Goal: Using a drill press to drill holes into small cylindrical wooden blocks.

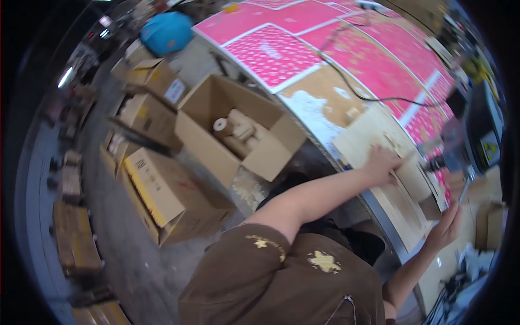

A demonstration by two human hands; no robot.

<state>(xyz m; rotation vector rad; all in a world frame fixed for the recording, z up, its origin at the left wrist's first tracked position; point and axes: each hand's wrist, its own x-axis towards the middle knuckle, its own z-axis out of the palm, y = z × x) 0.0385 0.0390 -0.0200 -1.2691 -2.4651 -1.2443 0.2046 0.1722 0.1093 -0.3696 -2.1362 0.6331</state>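
My left hand (382, 161) rests on the wooden board at the machine. Its fingers curl against the end of a pale, rounded wooden piece (414, 183). That piece lies in a wooden jig (405, 208) beside the chuck (435, 163) of a dark drill press (483, 132). Further right, my right hand (447, 226) is closed around the lower part of a thin metal lever (465, 189) on the machine. The tip of the drill bit is too blurred to make out.
A cardboard box (203, 127) left of the worktable holds several wooden cylinders (241, 130). More cardboard boxes (168, 184) stand on the floor. Pink patterned sheets (276, 51) cover the table, and a black cable (346, 81) runs across them. A blue domed object (166, 33) sits at the far left.
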